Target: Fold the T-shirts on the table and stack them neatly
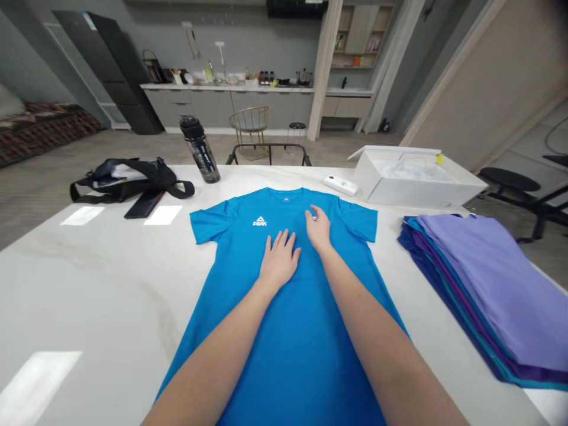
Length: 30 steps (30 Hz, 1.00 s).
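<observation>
1. one blue shirt lay face up, spread out on the white tabletop, collar away from the person.
2. the left hand rested palm down on the shirt's chest, fingers loosely spread, gripping nothing.
3. the right hand was at the shirt's upper chest, its grip loosely curled and unclosed; whether it touched the cloth, i could not tell.
4. right of the shirt lay a pile of folded garments; beyond its right sleeve stood a white box; beyond its left sleeve, a bottle and a black bag.
5. the step in hand looked like smoothing the shirt's front; the next move seemed to call for flat palms and light, outward pressure.
</observation>
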Available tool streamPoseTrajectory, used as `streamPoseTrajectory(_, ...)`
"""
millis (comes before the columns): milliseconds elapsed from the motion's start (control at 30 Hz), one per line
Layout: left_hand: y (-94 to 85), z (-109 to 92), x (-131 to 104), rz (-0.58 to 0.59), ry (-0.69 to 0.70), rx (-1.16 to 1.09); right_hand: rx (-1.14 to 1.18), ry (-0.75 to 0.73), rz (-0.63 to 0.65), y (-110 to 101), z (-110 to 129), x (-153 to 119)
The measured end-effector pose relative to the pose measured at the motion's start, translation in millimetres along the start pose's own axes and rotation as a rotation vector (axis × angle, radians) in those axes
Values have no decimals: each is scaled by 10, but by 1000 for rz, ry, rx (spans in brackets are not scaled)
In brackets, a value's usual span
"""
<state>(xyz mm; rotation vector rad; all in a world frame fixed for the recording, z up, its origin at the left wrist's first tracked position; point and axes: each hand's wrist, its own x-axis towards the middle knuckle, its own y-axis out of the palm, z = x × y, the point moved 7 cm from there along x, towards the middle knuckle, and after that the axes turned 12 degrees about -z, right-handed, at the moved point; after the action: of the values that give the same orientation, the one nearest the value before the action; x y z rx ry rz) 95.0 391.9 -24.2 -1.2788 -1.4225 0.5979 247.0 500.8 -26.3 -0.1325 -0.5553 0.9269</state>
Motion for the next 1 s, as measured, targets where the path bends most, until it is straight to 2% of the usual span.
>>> streamPoseTrajectory(100,-107,191,110,-54,-61,-38,182,-1,106,84,109,-155)
streamPoseTrajectory(167,-239,480,232,-98,-112,2,227,-2,162,98,148,-193)
streamPoseTrajectory(267,-480,1151,423,-125,-239,141,208,11,178,83,138,-191)
streamPoseTrajectory(400,-622,2162,549,49,-515,266,165,-11,209,123,121,-202)
streamPoseTrajectory(500,-643,2560,617,91,-551,276,130,-69,244,173,141,-229)
streamPoseTrajectory(567,-621,2670,627,119,-556,299,111,-88,250,185,149,-237)
streamPoseTrajectory(633,-602,2700,605,143,-564,343,97,-87,255,185,151,-239)
streamPoseTrajectory(867,-703,2606,548,162,-588,552,36,-124,292,199,185,-258)
streamPoseTrajectory(933,-764,2508,660,66,-499,583,14,-144,302,212,192,-268)
streamPoseTrajectory(1000,-763,2353,828,-29,-333,550,9,-157,298,214,195,-270)
